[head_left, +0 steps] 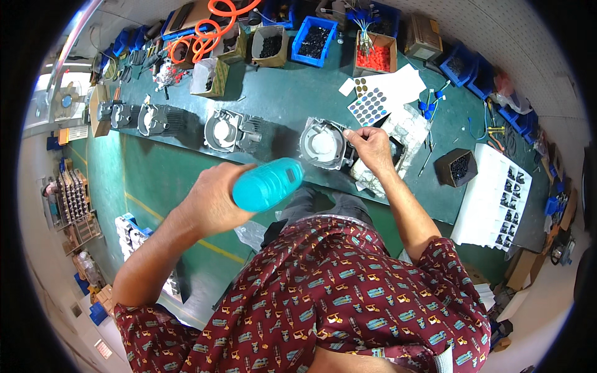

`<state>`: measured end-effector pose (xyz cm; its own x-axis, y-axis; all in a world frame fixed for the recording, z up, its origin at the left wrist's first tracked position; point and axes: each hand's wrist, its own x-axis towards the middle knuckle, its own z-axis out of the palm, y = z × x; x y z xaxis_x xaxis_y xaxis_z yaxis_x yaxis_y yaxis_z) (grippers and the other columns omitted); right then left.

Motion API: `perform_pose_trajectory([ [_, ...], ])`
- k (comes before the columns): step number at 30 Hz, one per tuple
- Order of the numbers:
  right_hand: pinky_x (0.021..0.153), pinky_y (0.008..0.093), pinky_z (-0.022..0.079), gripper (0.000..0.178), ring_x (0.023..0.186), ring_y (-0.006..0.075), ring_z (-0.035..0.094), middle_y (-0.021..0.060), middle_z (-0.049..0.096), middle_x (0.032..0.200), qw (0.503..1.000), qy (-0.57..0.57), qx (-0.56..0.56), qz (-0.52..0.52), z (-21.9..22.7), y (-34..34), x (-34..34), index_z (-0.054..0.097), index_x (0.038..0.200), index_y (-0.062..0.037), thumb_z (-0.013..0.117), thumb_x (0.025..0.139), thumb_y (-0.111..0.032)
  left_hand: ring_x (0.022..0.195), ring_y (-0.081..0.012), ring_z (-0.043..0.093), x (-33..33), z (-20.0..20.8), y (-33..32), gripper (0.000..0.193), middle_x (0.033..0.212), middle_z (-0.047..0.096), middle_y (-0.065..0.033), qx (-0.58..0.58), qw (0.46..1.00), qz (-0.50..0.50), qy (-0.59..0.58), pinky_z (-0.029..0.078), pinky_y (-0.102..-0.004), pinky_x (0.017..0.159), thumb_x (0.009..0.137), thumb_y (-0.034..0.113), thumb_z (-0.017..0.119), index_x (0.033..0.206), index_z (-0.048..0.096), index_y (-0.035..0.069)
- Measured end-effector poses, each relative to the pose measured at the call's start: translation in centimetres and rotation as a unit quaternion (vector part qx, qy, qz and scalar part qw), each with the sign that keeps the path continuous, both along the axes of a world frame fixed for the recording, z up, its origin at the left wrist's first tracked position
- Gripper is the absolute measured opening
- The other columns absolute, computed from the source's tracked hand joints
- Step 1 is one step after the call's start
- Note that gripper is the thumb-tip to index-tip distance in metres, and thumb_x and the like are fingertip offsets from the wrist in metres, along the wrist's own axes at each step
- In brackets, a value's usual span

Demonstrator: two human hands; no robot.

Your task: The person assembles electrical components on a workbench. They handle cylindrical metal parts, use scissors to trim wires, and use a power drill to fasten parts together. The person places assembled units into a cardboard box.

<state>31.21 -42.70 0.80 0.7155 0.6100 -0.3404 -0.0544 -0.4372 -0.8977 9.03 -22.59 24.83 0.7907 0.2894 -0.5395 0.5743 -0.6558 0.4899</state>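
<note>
My left hand (217,196) is wrapped round a rounded teal plastic object (267,184), held above the bench's near edge. It resembles a power tool housing, but its far end and exact kind are unclear. At the right rim of a grey metal motor housing (323,143), my right hand (372,148) has its thumb and fingers pinched together. Anything between those fingertips is too small or hidden to make out. The housing lies with its round, pale interior facing up. Just right of it, partly under my right hand, is a wrapped, pale bundle (407,127).
More metal housings (225,132) stand in a row leftward along the green bench (280,93). Behind are blue bins (314,41), a box of red parts (375,55) and an orange coiled hose (214,28). At right are a small box of black screws (457,166) and a white sheet (483,193) with black parts.
</note>
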Motion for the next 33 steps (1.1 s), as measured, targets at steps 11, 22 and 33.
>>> perform_pose_trajectory([
  [11, 0.054, 0.0315, 0.048, 0.034, 0.056, 0.0102, 0.058, 0.006, 0.066, 0.06, 1.0, 0.01, 0.004, -0.002, -0.8, 0.3, 0.1, 0.073, 0.075, 0.0032, 0.079, 0.086, -0.028, 0.102, -0.0434, 0.067, 1.5, 0.8, -1.7, 0.057, 0.115, 0.068, -0.0201, 0.069, 0.995, -0.068, 0.006, 0.054, -0.0532, 0.082, 0.07, 0.023, 0.085, 0.122, 0.067, 0.008],
  [22, 0.05, 0.0277, 0.036, 0.033, 0.058, 0.0047, 0.046, -0.0032, 0.059, 0.061, 0.997, 0.053, 0.049, 0.011, -0.8, -0.1, 1.1, 0.074, 0.081, 0.0009, 0.076, 0.092, -0.03, 0.083, -0.0312, 0.072, 0.9, 1.9, -3.2, 0.033, 0.087, 0.073, -0.0137, 0.02, 0.998, 0.039, 0.037, 0.055, -0.0458, 0.078, 0.084, 0.03, 0.084, 0.101, 0.071, 0.004],
  [33, 0.057, 0.0228, 0.05, 0.014, 0.071, 0.0096, 0.061, 0.0128, 0.074, 0.098, 0.881, 0.415, 0.223, -0.051, 4.9, -0.6, 2.2, 0.062, 0.112, -0.0039, 0.061, 0.104, -0.015, 0.101, -0.0177, 0.064, -6.6, -3.0, -2.2, 0.04, 0.116, 0.07, -0.0068, -0.116, 0.964, 0.151, -0.186, 0.054, -0.0358, 0.09, 0.096, 0.024, 0.076, 0.128, 0.065, 0.002],
])
